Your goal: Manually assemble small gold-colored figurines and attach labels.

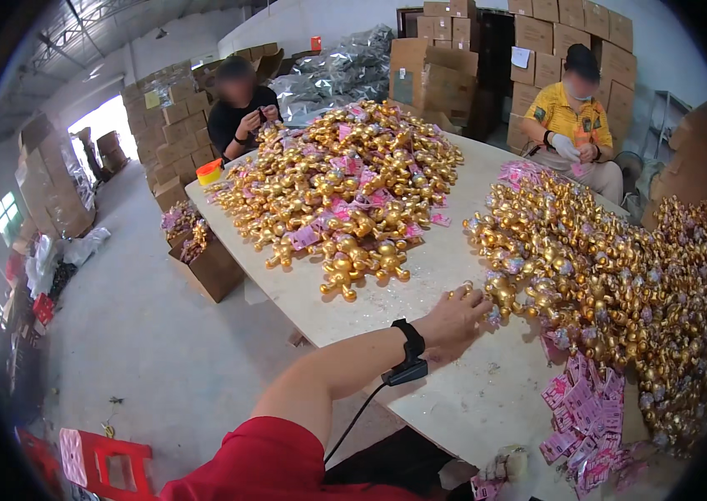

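Reaching forward across a pale, speckled worktable [420, 292], the person's left hand [453, 317] lies palm down with its fingers loosely spread, the fingertips touching a shiny gold plastic figurine [499, 292] at the near edge of a large heap of identical gold figurines [612, 284]. Nothing is gripped yet; the hand is open and merely rests against the toy. A black wrist strap [410, 338] with a trailing cable circles that forearm, which stretches out nearly straight from a red sleeve [274, 463] at the lower edge. No right hand appears in view. Each figurine looks light, hollow and rigid, with a glossy, likely slippery coating and rounded limbs that tangle with their neighbours, so pinching the round body or head seems the surest hold. Just beside the heap, near the table's front edge, lies a stack of pink printed paper tags [583, 413]. A second mound of gold figurines mixed with pink tags [345, 184] fills the table's far end, where two seated people work in front of stacked brown cardboard boxes [570, 33].
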A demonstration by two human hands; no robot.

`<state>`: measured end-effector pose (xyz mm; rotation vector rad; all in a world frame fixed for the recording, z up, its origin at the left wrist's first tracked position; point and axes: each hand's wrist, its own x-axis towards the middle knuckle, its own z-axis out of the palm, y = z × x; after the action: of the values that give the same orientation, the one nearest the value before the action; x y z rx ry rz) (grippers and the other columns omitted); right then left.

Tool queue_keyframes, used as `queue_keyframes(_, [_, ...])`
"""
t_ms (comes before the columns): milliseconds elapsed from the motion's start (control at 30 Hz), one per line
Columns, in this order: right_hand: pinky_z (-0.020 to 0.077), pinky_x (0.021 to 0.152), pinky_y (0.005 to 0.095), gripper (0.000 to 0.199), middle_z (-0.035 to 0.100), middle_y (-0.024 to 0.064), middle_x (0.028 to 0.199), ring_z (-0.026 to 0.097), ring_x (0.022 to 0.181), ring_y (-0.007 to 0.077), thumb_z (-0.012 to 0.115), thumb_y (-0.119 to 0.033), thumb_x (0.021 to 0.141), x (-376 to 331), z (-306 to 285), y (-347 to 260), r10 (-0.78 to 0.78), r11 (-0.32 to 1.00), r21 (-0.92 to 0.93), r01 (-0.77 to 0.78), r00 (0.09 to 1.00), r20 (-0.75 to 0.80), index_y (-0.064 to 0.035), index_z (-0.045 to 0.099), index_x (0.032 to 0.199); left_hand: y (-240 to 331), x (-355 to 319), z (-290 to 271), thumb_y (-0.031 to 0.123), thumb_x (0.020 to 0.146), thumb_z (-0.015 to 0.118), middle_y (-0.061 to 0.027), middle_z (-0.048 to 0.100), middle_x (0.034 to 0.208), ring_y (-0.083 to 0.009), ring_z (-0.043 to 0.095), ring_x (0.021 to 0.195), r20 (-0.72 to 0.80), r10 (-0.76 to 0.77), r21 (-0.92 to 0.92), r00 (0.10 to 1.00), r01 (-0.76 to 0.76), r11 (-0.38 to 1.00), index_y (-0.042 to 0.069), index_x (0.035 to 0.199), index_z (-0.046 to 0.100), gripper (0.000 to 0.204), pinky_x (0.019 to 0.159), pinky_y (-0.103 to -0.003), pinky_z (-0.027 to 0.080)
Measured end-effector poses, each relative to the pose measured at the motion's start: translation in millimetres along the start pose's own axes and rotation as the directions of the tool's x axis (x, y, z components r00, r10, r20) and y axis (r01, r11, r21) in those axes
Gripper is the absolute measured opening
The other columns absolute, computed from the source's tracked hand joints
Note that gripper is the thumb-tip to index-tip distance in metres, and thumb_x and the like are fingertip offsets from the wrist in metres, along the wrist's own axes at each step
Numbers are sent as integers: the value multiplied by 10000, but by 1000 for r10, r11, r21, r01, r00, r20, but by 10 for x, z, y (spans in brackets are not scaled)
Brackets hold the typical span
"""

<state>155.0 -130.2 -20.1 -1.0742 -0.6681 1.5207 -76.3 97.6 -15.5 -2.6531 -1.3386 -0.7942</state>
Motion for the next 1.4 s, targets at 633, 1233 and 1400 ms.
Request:
queue_keyframes(633, [285,483,271,270,261,-41,579,300,521,107,549,-358,894,-15,-5,-89,11,985,166,-45,980,201,-91,513,888,68,-88,-100,199,809,508,-191,536,1079,-363,537,903,-226,-101,-241,969,45,970,9,1089,544,340,761,-434,459])
queue_keyframes(1233, [398,511,299,169,398,6,591,416,516,148,525,-202,890,47,-94,23,15,975,218,-47,989,148,-54,502,811,1080,-1780,-510,135,875,551,-84,602,1019,-160,605,903,694,-239,-709,679,589,-386,-8,1165,501,326,755,-281,508])
queue_keyframes(1400, [422,490,295,172,472,42,605,480,531,160,536,-184,872,-4,-21,17,-30,981,196,13,996,83,-22,522,815,1282,-1989,-386,108,893,521,-140,593,1105,-231,606,986,681,-160,-711,715,592,-379,-57,1176,482,330,799,-326,515])
